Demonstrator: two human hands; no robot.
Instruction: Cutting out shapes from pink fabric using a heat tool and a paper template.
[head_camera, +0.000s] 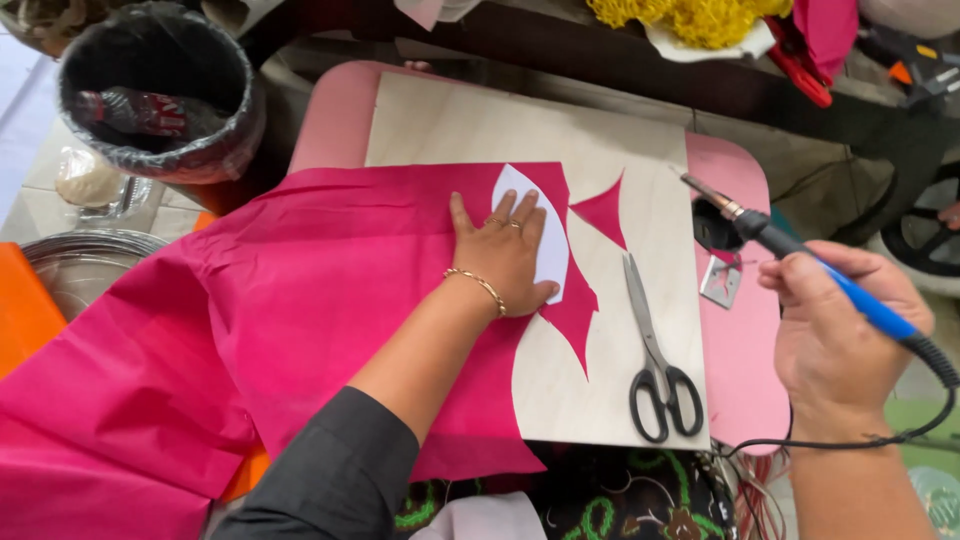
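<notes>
Dark sleeve (330, 470) leads to the left hand (503, 255), fingers spread flat, pinning a white petal-shaped template (552, 235) on magenta fabric (300, 300) so neither shifts. Plywood board (600, 370) shields the pink table (740, 340). Right hand (835, 335) grips a blue-handled soldering iron (800, 255), tip raised clear. Scissors (655, 360) lie beside. Bin (160, 90) holds a red-labelled bottle.

We see bare board (480, 125) open above the pink fabric (300, 300); scissors (655, 355) lie between our left hand (505, 255) and right hand (835, 335), blocking that lane
</notes>
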